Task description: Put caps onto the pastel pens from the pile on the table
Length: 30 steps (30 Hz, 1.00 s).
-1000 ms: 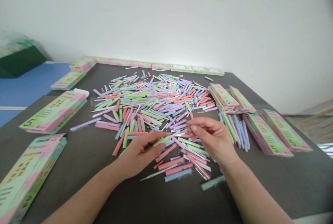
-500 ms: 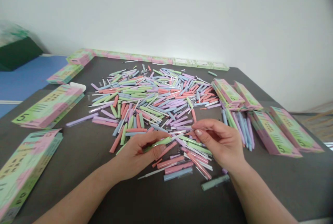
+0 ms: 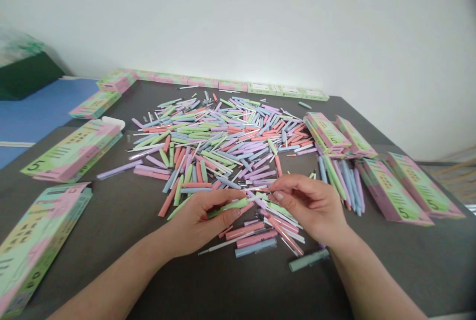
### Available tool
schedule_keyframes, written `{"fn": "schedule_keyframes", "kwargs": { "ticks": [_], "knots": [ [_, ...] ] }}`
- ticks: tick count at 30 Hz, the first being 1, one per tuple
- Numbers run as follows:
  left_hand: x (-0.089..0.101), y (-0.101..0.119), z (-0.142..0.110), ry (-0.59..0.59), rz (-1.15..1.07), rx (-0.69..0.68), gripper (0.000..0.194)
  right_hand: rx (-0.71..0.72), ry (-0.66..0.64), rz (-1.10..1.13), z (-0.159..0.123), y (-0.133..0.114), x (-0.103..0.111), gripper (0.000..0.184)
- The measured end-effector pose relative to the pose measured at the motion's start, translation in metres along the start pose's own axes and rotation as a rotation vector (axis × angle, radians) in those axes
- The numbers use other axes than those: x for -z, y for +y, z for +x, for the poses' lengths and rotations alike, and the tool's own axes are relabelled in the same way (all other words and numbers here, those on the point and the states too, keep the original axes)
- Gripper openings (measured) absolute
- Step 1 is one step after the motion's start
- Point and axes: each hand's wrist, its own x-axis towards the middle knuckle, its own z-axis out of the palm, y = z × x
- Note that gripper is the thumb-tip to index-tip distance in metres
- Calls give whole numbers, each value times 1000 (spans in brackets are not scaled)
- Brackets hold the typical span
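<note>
In the head view, our left hand [image 3: 197,223] is curled around a green pen barrel [image 3: 227,207], gripping it about mid-length. Our right hand [image 3: 308,206] pinches its fingertips together just beside that barrel; we cannot tell whether they hold anything. The loose pastel pen parts [image 3: 219,141] spread from twelve o'clock down to our hands, on a dark table [image 3: 409,260], with printed boxes [image 3: 70,151] at nine and three. The barrels look light, stiff and slick, and are probably best taken at mid-shaft.
</note>
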Motion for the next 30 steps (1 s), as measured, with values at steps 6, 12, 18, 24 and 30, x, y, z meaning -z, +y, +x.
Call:
{"fn": "schedule_keyframes", "kwargs": {
  "ticks": [6,12,18,24,30],
  "knots": [
    [-1,-1,0,-43,110,-20,38,-58,-69,19,0,1,-2,8],
    [0,1,2,-77,253,-79,38,-172,-113,199,2,3,-2,5],
    [3,10,1,-115,293,-55,36,-261,-131,341,3,5,-3,9],
    [-1,2,-2,-117,291,-86,33,-246,-84,376,3,1,-7,11],
    [-5,9,-2,-135,230,-117,36,-266,-60,413,5,2,-12,12]
  ]
}}
